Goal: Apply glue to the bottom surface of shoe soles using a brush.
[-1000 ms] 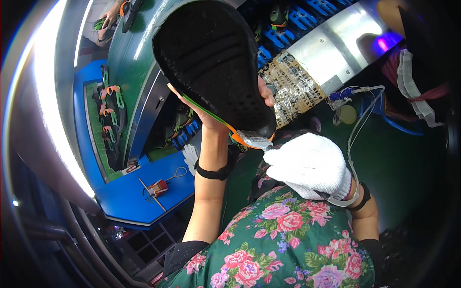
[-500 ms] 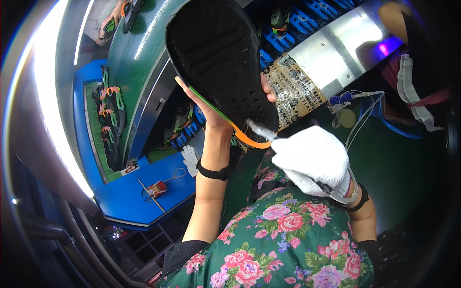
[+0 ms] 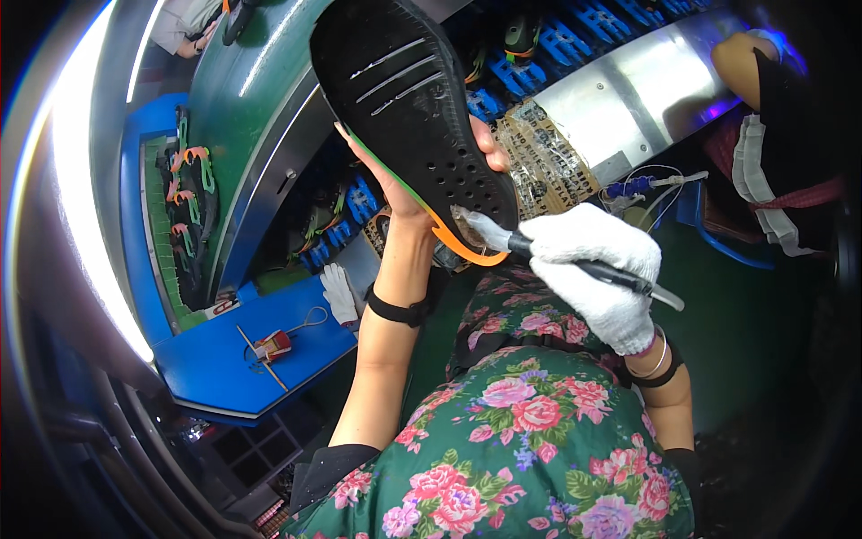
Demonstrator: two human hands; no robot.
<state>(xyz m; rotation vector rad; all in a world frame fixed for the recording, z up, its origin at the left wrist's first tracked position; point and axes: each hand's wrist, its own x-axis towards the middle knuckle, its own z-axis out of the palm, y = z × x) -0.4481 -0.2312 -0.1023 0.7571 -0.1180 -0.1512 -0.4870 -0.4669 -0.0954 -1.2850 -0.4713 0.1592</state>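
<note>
A black shoe is held up with its underside facing me. Small round holes dot the heel end, and several slots cross the forefoot; green and orange trim runs along its left edge. Bare, my left hand wraps around the shoe from behind, with fingertips showing on the right edge. In a white knit glove, my right hand grips a brush with a dark handle and a thin tube at its rear end. The pale bristles touch the underside near the heel.
On the left, a blue table bears a small red-and-yellow object and a white glove. More shoes lie on a green belt. Ahead, blue racks stand behind a metal panel. Another person's arm shows upper right.
The shoe has tilted, so light now catches its slots. My right hand has turned, showing the brush handle, and the bristles have shifted slightly along the heel.
</note>
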